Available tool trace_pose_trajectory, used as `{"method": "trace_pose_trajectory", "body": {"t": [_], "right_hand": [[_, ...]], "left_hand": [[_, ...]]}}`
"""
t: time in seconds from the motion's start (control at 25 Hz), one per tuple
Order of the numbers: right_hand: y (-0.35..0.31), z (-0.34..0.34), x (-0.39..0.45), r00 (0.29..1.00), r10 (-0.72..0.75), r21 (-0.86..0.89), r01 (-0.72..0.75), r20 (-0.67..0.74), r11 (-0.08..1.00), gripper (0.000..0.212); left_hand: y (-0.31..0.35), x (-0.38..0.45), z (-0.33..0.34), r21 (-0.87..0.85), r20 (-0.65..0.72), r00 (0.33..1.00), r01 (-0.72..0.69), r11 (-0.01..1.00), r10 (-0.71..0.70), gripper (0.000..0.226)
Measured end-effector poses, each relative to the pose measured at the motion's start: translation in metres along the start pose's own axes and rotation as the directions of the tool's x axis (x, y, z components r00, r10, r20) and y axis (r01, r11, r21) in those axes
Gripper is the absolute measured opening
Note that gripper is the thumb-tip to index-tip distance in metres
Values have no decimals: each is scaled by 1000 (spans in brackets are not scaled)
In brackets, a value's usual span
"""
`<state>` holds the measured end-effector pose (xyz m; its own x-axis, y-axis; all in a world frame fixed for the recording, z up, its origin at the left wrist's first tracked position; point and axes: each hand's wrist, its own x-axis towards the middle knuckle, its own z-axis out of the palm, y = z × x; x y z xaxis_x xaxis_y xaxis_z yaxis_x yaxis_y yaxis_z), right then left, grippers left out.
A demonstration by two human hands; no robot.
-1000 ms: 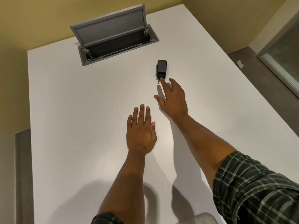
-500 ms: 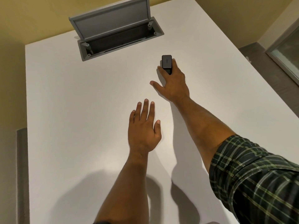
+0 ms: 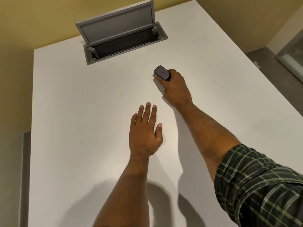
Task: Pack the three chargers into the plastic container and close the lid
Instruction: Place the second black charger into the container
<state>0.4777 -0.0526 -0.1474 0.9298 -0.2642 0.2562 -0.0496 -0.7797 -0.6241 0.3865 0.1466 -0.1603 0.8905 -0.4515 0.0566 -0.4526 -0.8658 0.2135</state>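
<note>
A second ago the right hand (image 3: 176, 88) was stretched out flat, its fingertips only just reaching the near end of the small black rectangular plastic charger (image 3: 162, 73) lying on the white table top (image 3: 82, 128). Now its fingers have curled around the charger and grip it from the right side (only the charger's far left end shows past the knuckles). The charger, which had pointed straight away, is now turned, its far end swung to the left.
</note>
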Motion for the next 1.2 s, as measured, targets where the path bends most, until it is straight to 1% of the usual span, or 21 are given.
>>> {"method": "trace_pose_trajectory", "body": {"t": [0.04, 0.08, 0.12, 0.2, 0.24, 0.32, 0.52, 0.68, 0.8, 0.92, 1.0, 1.08, 1.2], "right_hand": [[1, 0, -1, 994, -110, -154, 112, 20, 982, 42], [3, 1, -2, 984, -177, -278, 180, 36, 944, 55], [2, 3, -1, 983, -180, -335, 177, 24, 925, 60], [1, 6, 1, 990, -141, -363, 127, -11, 923, 57], [1, 7, 0, 992, -124, -379, 113, -6, 919, 56], [2, 7, -1, 992, -120, -408, 122, 31, 905, 55], [-3, 5, -8, 993, -112, -430, 117, 39, 895, 50], [-9, -7, -22, 986, -106, -443, 154, 131, 883, 56], [-13, -20, -33, 974, -92, -449, 177, 206, 876, 56], [-21, -35, -47, 966, -35, -443, 150, 256, 884, 50], [-27, -48, -60, 957, -15, -420, 141, 289, 897, 45], [-31, -65, -77, 945, 13, -397, 124, 326, 909, 44], [-31, -90, -110, 923, 63, -399, 102, 380, 911, 41]], "left_hand": [[0, 0, 0, -1, 1, 1000, 0, 1000, 0, 66], [0, 0, -1, 1, 5, 1000, 0, 1000, 0, 66], [-1, 0, -1, 2, 10, 1000, 0, 1000, 0, 66], [-1, 0, -1, -4, 15, 1000, 3, 1000, -3, 66], [0, 0, -2, -9, 13, 1000, 6, 1000, -5, 66], [0, -1, -2, -11, 8, 1000, 6, 1000, -6, 65], [-1, 1, -2, -18, 6, 1000, 8, 1000, -7, 64], [0, -1, -3, -20, 15, 1000, 2, 1000, -2, 63], [3, -3, -6, -10, 30, 999, 11, 1000, -11, 60], [13, -4, -14, 49, 111, 993, 38, 998, -43, 58], [18, -6, -27, 92, 209, 976, 37, 995, -55, 59], [21, -11, -43, 134, 324, 944, 11, 991, -55, 62], [28, -37, -65, 208, 445, 888, 26, 978, -118, 67]]}}
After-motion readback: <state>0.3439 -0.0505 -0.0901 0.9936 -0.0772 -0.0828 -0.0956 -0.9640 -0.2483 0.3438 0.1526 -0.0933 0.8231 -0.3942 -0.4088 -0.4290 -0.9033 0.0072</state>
